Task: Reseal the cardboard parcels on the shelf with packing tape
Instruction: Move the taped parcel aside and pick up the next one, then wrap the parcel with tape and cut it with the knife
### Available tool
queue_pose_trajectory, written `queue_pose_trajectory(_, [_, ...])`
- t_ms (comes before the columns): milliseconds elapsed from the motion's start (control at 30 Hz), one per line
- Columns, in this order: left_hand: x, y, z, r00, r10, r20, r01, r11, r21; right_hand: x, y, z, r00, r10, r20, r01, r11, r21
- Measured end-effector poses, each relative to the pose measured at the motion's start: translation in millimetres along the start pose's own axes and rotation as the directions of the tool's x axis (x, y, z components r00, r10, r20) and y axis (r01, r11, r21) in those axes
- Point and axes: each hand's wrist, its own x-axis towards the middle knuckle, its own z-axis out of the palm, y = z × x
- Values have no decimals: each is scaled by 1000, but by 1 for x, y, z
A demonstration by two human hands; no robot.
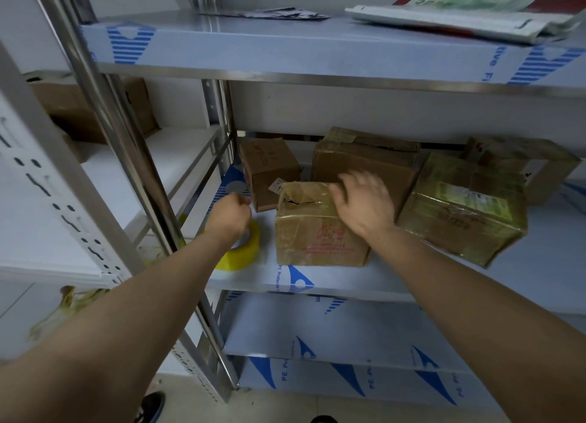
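A small cardboard parcel [317,232] wrapped in old brownish tape stands at the front of the middle shelf [348,280]; its top seam is torn open at the left. My right hand [364,203] lies on its top right corner with fingers spread and relaxed. Left of the parcel a yellow roll of packing tape [245,251] lies on the shelf. My left hand [231,216] is on top of it with fingers curled over its far edge; the grip itself is hidden. Three more parcels stand behind: a small one [269,168], a larger one [364,162] and a tape-wrapped one [459,213].
Another box [532,165] sits at the far right rear. The upper shelf [285,48] carries flat bags and papers [459,13]. A steel upright [126,156] runs beside my left arm. A neighbouring white rack holds a brown box [95,108]. Crumpled tape scraps [63,308] hang at lower left.
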Motion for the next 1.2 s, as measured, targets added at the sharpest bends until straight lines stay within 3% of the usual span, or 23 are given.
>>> queue_pose_trajectory(100, [-4, -10, -5, 982, -18, 190, -33, 965, 262, 2, -18, 9, 988, -111, 109, 116, 992, -41])
queue_pose_trajectory(200, [-13, -20, 4, 896, -69, 438, -156, 876, 456, 5, -22, 17, 985, -48, 167, 58, 997, -55])
queue_pose_trajectory(267, [-16, -30, 9, 874, -117, 471, -159, 848, 506, 5, -26, 17, 987, -52, 150, 62, 996, -66])
queue_pose_trajectory(367, [-18, -39, 10, 906, -71, 417, -177, 833, 525, 3, -33, 15, 988, -108, 110, 112, 993, -30])
queue_pose_trajectory(500, [-22, -27, -5, 968, 1, 252, -73, 959, 274, 2, -33, 15, 994, -111, -5, 111, 985, 130])
queue_pose_trajectory(567, [-23, -17, -18, 984, -79, 157, 71, 996, 61, 4, -37, 13, 993, -99, -59, 109, 973, 202])
queue_pose_trajectory(600, [-22, -15, -26, 978, -155, 142, 170, 981, -98, 4, -41, 11, 989, -122, -83, 138, 964, 228])
queue_pose_trajectory(667, [-23, -14, -41, 951, -256, 172, 306, 850, -429, 3, -53, 6, 975, -195, -109, 221, 918, 329])
queue_pose_trajectory(733, [-28, -15, -54, 942, -254, 217, 334, 736, -589, 1, -69, 0, 969, -236, -80, 242, 816, 524])
queue_pose_trajectory(800, [-39, -12, -63, 953, -209, 220, 303, 672, -675, -1, -85, -4, 963, -262, 70, 130, 672, 729])
queue_pose_trajectory(900, [-55, -8, -75, 961, -126, 248, 275, 568, -776, -6, -104, -6, 864, -389, 321, -48, 570, 820])
queue_pose_trajectory(1033, [-80, -7, -92, 962, -38, 271, 248, 543, -802, -18, -120, -6, 796, -511, 325, -20, 514, 858])
queue_pose_trajectory(1100, [-90, -6, -99, 965, -91, 248, 251, 610, -752, -27, -127, -5, 791, -522, 319, -56, 458, 887])
queue_pose_trajectory(1200, [-100, -3, -106, 972, -232, 35, 224, 874, -431, -34, -132, 0, 766, -553, 329, -144, 351, 925])
